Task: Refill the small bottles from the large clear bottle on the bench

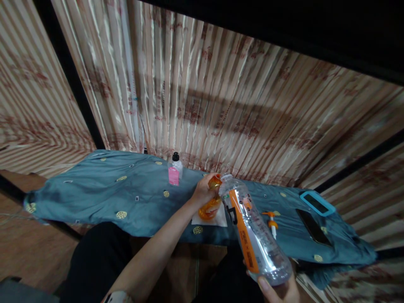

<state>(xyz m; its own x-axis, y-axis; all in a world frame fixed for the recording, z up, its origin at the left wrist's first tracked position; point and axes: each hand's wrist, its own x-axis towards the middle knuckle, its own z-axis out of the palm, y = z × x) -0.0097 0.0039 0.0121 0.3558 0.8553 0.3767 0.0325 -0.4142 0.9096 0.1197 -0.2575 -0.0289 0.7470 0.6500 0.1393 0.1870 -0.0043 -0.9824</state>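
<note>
My left hand is wrapped round the upper part of an orange bottle, which stands on a white tissue. My right hand grips the base of a large clear plastic bottle with an orange label. That clear bottle is tilted, its mouth up against the orange bottle's opening; whether liquid passes between them I cannot tell. To the right of the clear bottle lies an orange pump top with a pale stem.
A small clear bottle with a black cap and pink label stands behind to the left. On the right lie a dark phone and a blue-framed device. A patterned teal cloth covers the table; pleated curtains hang behind it.
</note>
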